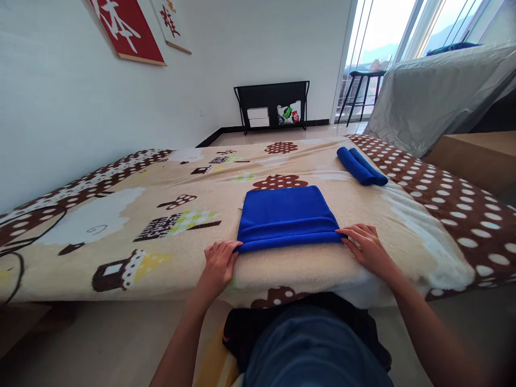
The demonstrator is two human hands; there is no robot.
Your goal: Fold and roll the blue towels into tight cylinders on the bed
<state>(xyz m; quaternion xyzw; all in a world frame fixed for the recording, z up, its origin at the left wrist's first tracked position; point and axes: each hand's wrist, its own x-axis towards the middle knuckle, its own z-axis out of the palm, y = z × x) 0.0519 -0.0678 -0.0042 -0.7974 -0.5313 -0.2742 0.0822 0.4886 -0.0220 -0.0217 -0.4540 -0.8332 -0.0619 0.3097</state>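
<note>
A blue towel [286, 215] lies flat on the patterned blanket [169, 215] covering a bed, its near edge rolled into a thick fold. My left hand [220, 263] pinches the left end of that rolled edge, fingers curled on it. At the right end my right hand [365, 247] rests with fingers pressed against the roll. Two rolled blue towels [362, 165] lie side by side farther back on the right.
A white wall runs along the left with red hangings [129, 29]. A black rack [274, 107] with boxes stands on the far floor. A grey-covered piece of furniture [439, 91] and a brown box [475, 156] sit to the right by the window.
</note>
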